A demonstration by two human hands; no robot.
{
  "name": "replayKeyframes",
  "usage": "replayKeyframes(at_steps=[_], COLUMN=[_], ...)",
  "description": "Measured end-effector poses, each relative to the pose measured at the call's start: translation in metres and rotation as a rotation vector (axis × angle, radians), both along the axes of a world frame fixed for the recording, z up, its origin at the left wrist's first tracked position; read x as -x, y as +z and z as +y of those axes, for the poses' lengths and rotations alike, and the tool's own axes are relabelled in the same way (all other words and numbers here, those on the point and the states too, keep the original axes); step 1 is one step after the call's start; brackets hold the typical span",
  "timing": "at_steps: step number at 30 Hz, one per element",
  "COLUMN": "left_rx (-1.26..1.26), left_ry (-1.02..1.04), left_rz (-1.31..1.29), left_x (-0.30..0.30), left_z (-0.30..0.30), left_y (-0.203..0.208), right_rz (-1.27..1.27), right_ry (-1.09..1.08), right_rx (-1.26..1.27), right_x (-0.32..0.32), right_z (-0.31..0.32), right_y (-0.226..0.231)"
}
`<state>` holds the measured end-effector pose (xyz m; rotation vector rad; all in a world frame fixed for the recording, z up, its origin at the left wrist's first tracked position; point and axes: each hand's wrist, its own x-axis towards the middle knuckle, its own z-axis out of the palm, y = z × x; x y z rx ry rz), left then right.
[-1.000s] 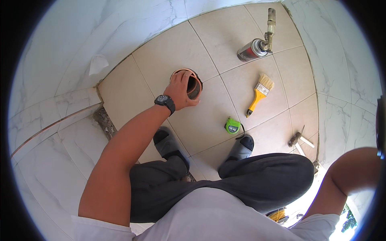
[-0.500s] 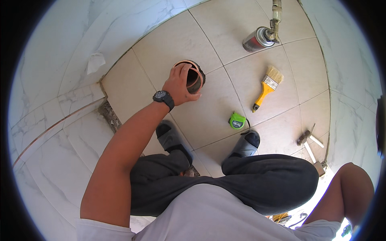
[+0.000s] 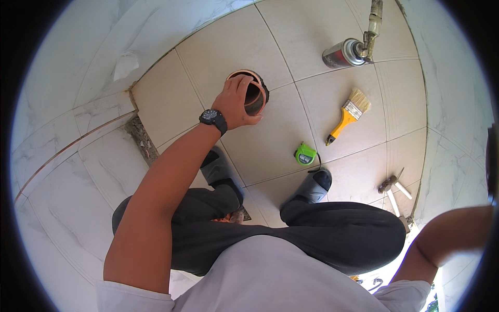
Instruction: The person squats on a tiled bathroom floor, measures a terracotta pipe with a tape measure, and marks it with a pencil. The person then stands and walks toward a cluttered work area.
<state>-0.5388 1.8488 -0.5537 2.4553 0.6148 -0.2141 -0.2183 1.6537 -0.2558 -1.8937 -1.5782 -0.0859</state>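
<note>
My left hand [image 3: 236, 104], with a black watch on its wrist, grips the rim of a short reddish-brown pipe piece [image 3: 262, 96]. The fingers reach over its near-left wall, and the thumb lies against its lower side. Just behind it shows a second round rim [image 3: 244, 72] with a dark inside and a dark, rough outer edge. How the two pieces join is hidden by the hand. My right arm [image 3: 452, 236] is bent and reaches out past the right edge, so the right hand is out of sight.
On the beige floor tiles lie a green tape measure [image 3: 305, 154], a yellow-handled paintbrush [image 3: 347, 117] and a gas canister with a torch head [image 3: 344, 53]. A hammer [image 3: 389, 186] and another white-handled tool lie near the right wall. A broken gap [image 3: 141, 138] runs along the left wall.
My right forearm has swung up and outward to the right edge. My left hand keeps its hold on the pipe piece. The whole view has shifted slightly.
</note>
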Motion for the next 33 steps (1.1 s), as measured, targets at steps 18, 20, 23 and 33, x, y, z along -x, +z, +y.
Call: replayKeyframes(at_steps=[18,20,23,33], left_rx=[0.034,0.033,0.031,-0.02], left_ry=[-0.004,-0.005,0.011,-0.028], left_rz=[-0.019,-0.022,-0.025,-0.042], left_x=[-0.002,-0.002,-0.001,-0.004], left_z=[0.002,0.002,0.002,-0.002], left_y=[0.003,0.001,-0.001,0.002], right_rz=[2.344,2.367,2.366,1.833], right_ry=[-0.288,-0.313,-0.319,-0.878], right_rx=[-0.123,-0.185,-0.211,-0.214], right_x=[0.162,0.168,0.172,0.204], right_z=[0.091,0.091,0.091,0.068], right_y=[-0.275,-0.282,-0.292,-0.355])
